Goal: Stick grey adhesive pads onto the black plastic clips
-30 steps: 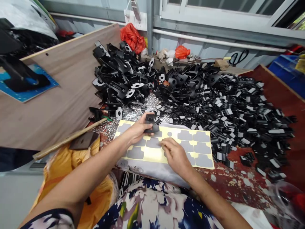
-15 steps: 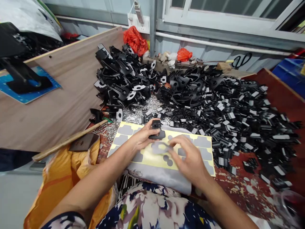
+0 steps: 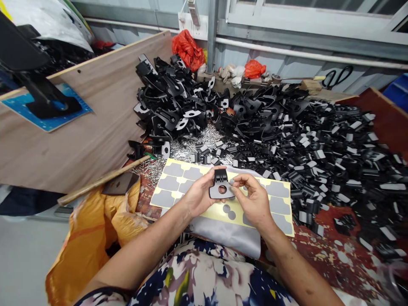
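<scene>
Table (image 3: pixel 318 255): red, paint worn through in pale patches
Wall (image 3: pixel 287 63): pale ribbed panel beyond the table, one white pipe (image 3: pixel 306 54) along it, below the window (image 3: pixel 287 19)
Side board (image 3: pixel 105 119): one, wood-grained, standing at the left, one blue card (image 3: pixel 19 109) against it
Red bags: two, the larger (image 3: pixel 188 50) behind the left of the heap, the smaller (image 3: pixel 255 69) further right by the wall
Stick (image 3: pixel 105 180): one, wooden, slanting from the table's left edge, above the orange sack (image 3: pixel 83 238)
Large black parts (image 3: pixel 165 97): heaped at the back, too many to count
Small black parts (image 3: pixel 318 148): heaped to the right, too many to count
Pins (image 3: pixel 208 138): silver, scattered in front of the large parts, too many to count
Sheet (image 3: pixel 207 209): one, yellow with grey stickers, on grey cloth (image 3: pixel 229 236); full sticker count hidden by the hands
Discs (image 3: pixel 226 208): two, grey, side by side on the sheet just below the clip
Clip (image 3: pixel 215 192): one in hand, black, above the sheet, its grey-faced plate pierced by one round hole
Left hand (image 3: pixel 202 193): fingers closed round the clip's left side
Right hand (image 3: pixel 255 199): half curled, thumb and forefinger at the plate's right edge; cannot tell whether they pinch it
</scene>
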Demonstrator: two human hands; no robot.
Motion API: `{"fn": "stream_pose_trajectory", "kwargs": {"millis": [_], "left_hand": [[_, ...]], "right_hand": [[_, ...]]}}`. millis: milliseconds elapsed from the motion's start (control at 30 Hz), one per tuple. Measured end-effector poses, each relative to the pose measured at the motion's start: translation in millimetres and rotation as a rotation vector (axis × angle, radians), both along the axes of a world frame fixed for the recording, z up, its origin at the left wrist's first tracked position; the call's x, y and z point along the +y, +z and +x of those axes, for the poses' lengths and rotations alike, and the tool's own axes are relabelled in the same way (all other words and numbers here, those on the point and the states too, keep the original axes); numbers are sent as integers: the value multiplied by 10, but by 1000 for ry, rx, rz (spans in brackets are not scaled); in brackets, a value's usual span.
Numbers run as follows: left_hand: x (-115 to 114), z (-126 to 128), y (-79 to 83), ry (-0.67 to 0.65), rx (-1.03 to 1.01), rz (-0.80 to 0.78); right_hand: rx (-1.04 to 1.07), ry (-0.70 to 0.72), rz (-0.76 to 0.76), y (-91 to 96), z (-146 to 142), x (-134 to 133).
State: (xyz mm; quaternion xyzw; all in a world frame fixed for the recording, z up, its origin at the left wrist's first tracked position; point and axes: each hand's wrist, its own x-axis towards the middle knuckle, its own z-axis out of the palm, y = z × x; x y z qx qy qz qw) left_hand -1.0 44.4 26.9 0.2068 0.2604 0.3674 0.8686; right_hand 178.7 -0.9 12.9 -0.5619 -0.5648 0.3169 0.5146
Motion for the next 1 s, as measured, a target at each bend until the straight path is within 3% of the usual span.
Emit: {"fn": "stream_pose_trajectory", "kwargs": {"millis": [733, 1000], "left_hand": [[6, -48, -74, 26, -15, 0], [-44, -38, -77, 22, 87, 85]], "right_hand": [[43, 8, -3, -87, -66, 18], [-137, 17, 77, -3, -127, 0]]}}
